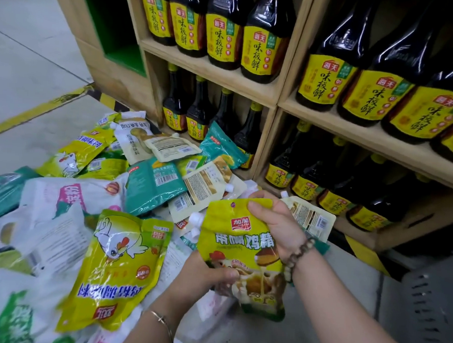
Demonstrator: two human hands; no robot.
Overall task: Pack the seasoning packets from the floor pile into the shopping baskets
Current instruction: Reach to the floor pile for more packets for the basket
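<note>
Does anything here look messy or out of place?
Yes. Seasoning packets lie heaped on the floor below the shelves, overlapping at all angles, some upside down or back-side up. The dark bottles stand in neat rows. Nothing looks torn or spilled. The left hand and right hand hold one yellow packet.

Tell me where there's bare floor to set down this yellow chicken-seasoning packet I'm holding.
Bare grey concrete floor lies far left, beyond the yellow floor line, and near right, between the wooden shelf and your right forearm. The heap of seasoning packets crowds everything between, up to the dark soy-sauce bottles.
</note>
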